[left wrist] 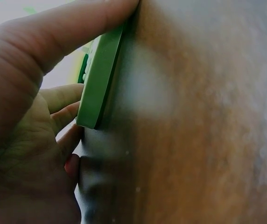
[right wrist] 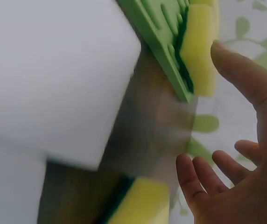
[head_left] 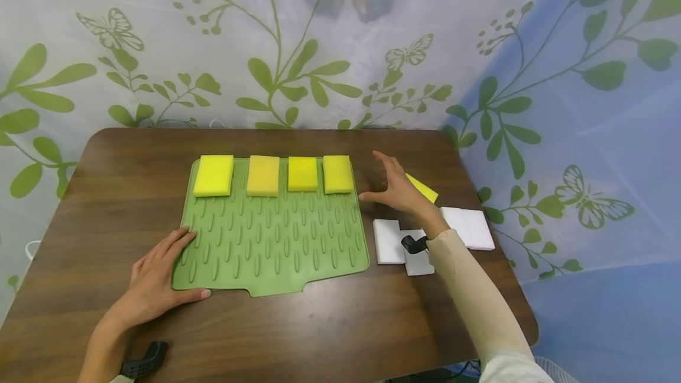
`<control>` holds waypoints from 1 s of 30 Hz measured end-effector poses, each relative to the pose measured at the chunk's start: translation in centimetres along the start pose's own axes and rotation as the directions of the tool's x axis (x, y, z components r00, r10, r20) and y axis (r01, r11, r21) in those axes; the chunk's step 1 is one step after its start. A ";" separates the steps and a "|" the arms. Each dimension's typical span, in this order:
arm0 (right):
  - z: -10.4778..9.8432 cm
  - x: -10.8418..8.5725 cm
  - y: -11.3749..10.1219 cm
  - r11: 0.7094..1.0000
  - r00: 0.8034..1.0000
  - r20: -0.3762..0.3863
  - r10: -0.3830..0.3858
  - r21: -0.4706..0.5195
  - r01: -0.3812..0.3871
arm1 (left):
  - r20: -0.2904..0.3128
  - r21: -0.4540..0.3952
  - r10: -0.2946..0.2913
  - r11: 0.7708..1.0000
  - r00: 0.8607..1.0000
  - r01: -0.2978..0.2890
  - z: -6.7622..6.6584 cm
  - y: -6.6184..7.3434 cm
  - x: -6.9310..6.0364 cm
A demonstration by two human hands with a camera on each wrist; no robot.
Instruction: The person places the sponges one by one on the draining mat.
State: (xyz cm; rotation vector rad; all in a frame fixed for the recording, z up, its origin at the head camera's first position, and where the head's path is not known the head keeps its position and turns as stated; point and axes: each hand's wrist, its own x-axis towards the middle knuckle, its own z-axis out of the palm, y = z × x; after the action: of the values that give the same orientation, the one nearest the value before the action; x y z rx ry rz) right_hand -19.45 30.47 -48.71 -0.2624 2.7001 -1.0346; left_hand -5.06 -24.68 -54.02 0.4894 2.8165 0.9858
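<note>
A green silicone mat [head_left: 271, 247] with raised ridges lies on the table, and several yellow sponges [head_left: 214, 175] sit in a row along its far edge. My left hand [head_left: 154, 276] rests at the mat's near left corner, fingers along the left side and thumb by the front edge. Empty and spread, my right hand [head_left: 398, 189] hovers just right of the mat, near the rightmost sponge on it [head_left: 337, 174]. Another yellow sponge [head_left: 422, 188], partly hidden by that hand, lies on the table. The right wrist view shows a dark green layer beneath the sponge [right wrist: 200, 51] on the mat.
White blocks lie right of the mat: one pair [head_left: 389, 242] beside it, partly under the right forearm, and another pair [head_left: 468, 228] near the table's right edge. The brown wooden table [head_left: 319, 336] backs onto a leaf-printed curtain [head_left: 319, 46].
</note>
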 end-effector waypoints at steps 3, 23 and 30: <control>-1.0 -1.0 0.8 1.000 0.999 -0.037 0.010 0.017 -0.009 | -0.002 0.002 0.003 1.000 1.000 -0.003 0.1 0.0 0.0; -6.4 -8.2 8.0 0.992 0.976 -0.190 0.105 -0.052 -0.116 | 0.002 0.012 -0.005 1.000 1.000 0.005 -0.1 0.2 -0.1; -6.6 -9.4 9.5 0.991 0.976 -0.205 0.072 -0.095 -0.093 | 0.008 0.018 -0.011 1.000 1.000 0.011 0.0 0.3 -0.1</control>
State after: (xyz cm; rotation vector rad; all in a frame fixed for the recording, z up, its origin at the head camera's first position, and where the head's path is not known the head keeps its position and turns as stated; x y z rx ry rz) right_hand -13.10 43.94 -48.85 -0.0645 2.9224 -0.9449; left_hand -4.85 -24.51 -53.81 0.4789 2.8203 0.9552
